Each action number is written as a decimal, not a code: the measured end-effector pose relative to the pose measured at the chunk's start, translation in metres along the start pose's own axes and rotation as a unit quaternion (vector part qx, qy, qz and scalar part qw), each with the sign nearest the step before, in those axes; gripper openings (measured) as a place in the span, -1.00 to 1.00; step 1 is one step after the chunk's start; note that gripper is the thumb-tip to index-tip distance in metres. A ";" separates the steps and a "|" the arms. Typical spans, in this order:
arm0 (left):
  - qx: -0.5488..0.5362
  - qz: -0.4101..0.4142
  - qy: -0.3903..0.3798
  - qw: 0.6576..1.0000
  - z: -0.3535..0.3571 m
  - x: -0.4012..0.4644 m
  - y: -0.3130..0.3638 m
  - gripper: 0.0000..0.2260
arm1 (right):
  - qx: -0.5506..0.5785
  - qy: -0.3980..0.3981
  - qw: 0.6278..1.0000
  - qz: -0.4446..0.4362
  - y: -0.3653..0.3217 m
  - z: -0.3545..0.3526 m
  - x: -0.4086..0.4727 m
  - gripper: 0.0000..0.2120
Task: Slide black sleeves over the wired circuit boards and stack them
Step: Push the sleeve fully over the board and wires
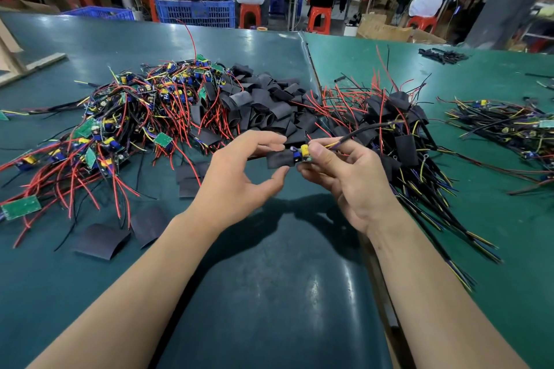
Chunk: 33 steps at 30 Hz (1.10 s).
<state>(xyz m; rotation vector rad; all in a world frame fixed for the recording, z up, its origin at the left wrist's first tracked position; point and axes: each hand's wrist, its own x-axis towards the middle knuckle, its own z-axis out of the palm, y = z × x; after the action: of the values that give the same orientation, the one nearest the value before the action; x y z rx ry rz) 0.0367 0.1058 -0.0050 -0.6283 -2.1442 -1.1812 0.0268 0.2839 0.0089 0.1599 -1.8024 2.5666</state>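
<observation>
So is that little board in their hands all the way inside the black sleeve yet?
Only partly in: the board sticks out of the sleeve, its yellow and blue parts showing.

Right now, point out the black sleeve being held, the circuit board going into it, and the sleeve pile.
black sleeve [279, 160], head view, flat side.
circuit board [303, 153], head view, exposed end.
sleeve pile [266, 102], head view, middle.

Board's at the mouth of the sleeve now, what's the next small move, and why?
Probably push the circuit board further into the black sleeve. The left hand pinches the sleeve, the right hand holds the board by its wired end, and the yellow and blue parts remain outside the sleeve mouth.
</observation>
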 end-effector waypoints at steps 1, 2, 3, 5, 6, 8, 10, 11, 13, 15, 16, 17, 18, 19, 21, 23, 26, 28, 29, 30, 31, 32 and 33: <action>0.013 0.009 0.007 1.000 0.000 0.000 0.000 -0.68 | 0.010 -0.005 1.000 0.006 0.000 0.001 -0.001 -0.95; 0.029 0.016 0.014 0.999 0.000 0.000 -0.001 -0.70 | 0.019 -0.010 1.000 0.011 0.000 0.001 -0.001 -0.93; 0.042 0.019 0.020 0.999 0.000 -0.001 -0.001 -0.71 | 0.025 -0.012 0.999 0.016 -0.001 0.001 -0.001 -0.90; 0.047 0.017 0.024 0.998 0.000 -0.001 -0.001 -0.71 | 0.034 -0.005 0.999 0.031 -0.001 0.001 -0.001 -0.87; 0.043 0.019 0.024 0.999 0.000 -0.001 0.000 -0.72 | 0.037 0.001 0.998 0.044 -0.002 0.000 0.000 -0.89; 0.037 0.037 0.019 0.998 0.001 -0.001 0.001 -0.73 | 0.039 0.006 0.997 0.071 -0.002 -0.001 0.000 -0.94; 0.039 0.060 0.017 0.997 0.002 0.000 0.002 -0.76 | 0.039 0.005 0.996 0.083 -0.002 -0.002 0.000 -0.93; 0.039 0.066 0.018 0.997 0.002 0.000 0.002 -0.76 | 0.040 0.005 0.995 0.088 -0.002 -0.002 0.000 -0.91; 0.034 0.078 0.018 0.996 0.001 0.001 0.003 -0.77 | 0.054 0.007 0.993 0.106 -0.004 -0.002 0.000 -0.86; 0.031 0.106 0.014 0.994 0.002 0.000 0.002 -0.80 | 0.071 0.002 0.989 0.126 -0.006 -0.002 -0.001 -0.85; 0.034 0.123 0.011 0.992 0.003 0.000 0.001 -0.82 | 0.077 -0.001 0.988 0.133 -0.006 -0.003 -0.001 -0.85; 0.039 0.139 0.011 0.989 0.004 0.000 0.001 -0.83 | 0.082 -0.003 0.987 0.139 -0.006 -0.003 -0.001 -0.85; 0.042 0.152 0.013 0.987 0.006 0.000 0.000 -0.85 | 0.086 -0.006 0.986 0.144 -0.006 -0.004 -0.002 -0.85; 0.045 0.164 0.017 0.985 0.007 0.000 0.000 -0.87 | 0.092 -0.009 0.985 0.149 -0.006 -0.004 -0.002 -0.84; 0.049 0.178 0.023 0.983 0.008 -0.001 -0.001 -0.90 | 0.102 -0.015 0.983 0.151 -0.006 -0.004 -0.001 -0.85; 0.044 0.155 0.023 0.987 0.008 -0.001 -0.003 -0.88 | 0.100 -0.017 0.986 0.130 -0.007 -0.003 -0.001 -0.87; 0.046 0.103 0.018 0.993 0.005 -0.002 -0.004 -0.75 | 0.069 -0.034 0.993 0.086 -0.006 -0.003 -0.001 -0.90; 0.078 0.081 0.010 0.994 0.003 -0.003 -0.005 -0.67 | 0.057 -0.040 0.995 0.068 -0.006 -0.001 -0.002 -0.90; 0.096 0.076 0.006 0.992 0.002 -0.003 -0.006 -0.65 | 0.051 -0.035 0.996 0.066 -0.006 0.000 -0.003 -0.89; 0.113 0.077 0.003 0.991 0.002 -0.003 -0.007 -0.65 | 0.048 -0.027 0.996 0.067 -0.007 0.001 -0.003 -0.89; 0.125 0.080 -0.001 0.989 0.002 -0.004 -0.007 -0.66 | 0.047 -0.016 0.996 0.070 -0.007 0.001 -0.003 -0.91; 0.128 0.084 -0.006 0.988 0.002 -0.004 -0.007 -0.66 | 0.047 -0.006 0.996 0.071 -0.007 0.001 -0.003 -0.95; 0.127 0.090 -0.010 0.988 0.002 -0.004 -0.007 -0.67 | 0.045 0.000 0.996 0.071 -0.008 0.001 -0.003 -0.98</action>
<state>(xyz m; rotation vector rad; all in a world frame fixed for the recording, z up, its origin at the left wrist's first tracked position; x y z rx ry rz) 0.0347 0.1042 -0.0130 -0.7042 -2.1578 -0.7935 0.0301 0.2856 0.0161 0.0313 -1.7598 2.7458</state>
